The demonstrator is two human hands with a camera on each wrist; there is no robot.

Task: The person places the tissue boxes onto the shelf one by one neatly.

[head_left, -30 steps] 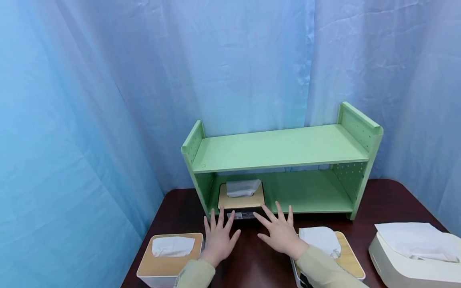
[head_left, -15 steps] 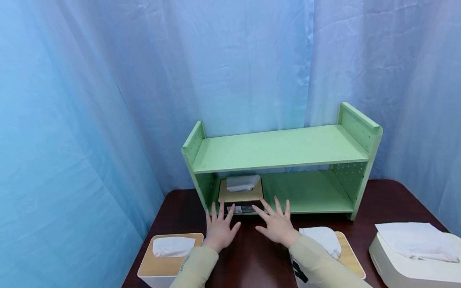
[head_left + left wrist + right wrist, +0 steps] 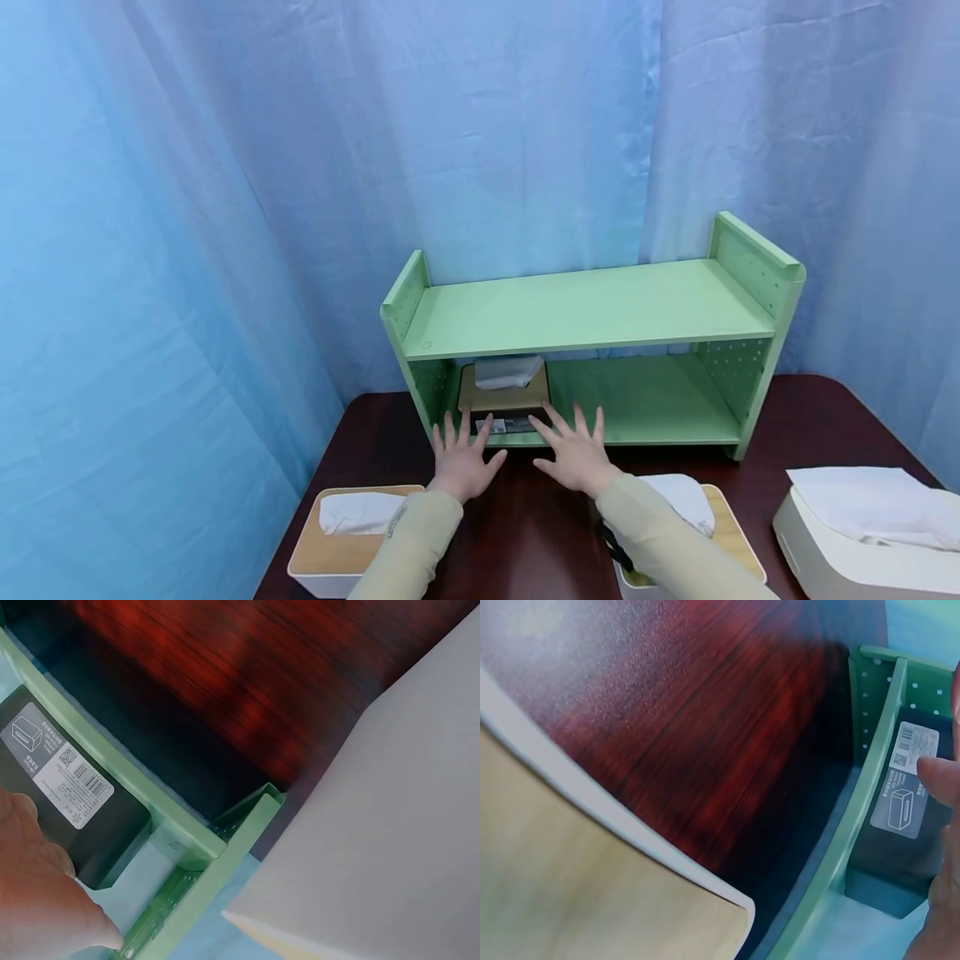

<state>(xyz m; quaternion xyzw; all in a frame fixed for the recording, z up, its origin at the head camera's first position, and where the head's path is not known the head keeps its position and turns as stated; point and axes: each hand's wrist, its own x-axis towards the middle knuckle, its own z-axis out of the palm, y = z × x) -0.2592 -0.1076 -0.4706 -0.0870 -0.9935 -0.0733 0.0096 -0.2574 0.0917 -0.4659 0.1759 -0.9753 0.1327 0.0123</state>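
Note:
A black tissue box (image 3: 495,402) with a wood-toned lid and a white tissue sticking up sits at the left end of the lower shelf of a green two-tier rack (image 3: 645,400). Its labelled front faces me; the label (image 3: 71,776) shows up close in the left wrist view. My left hand (image 3: 461,462), fingers straight and spread, is at the box's front left. At the front right, my right hand (image 3: 576,457) is spread the same way. Whether the fingertips touch the box cannot be told for certain. Neither hand grips anything.
White tissue boxes with wooden lids stand on the dark red table (image 3: 525,542): one at left (image 3: 337,554), another (image 3: 731,533) partly under my right sleeve. A larger white tissue box (image 3: 847,542) is at far right. Blue curtains (image 3: 525,125) hang behind the rack.
The black tissue box has slid back, deeper onto the lower shelf. Both hands have moved forward behind it, fingers still spread.

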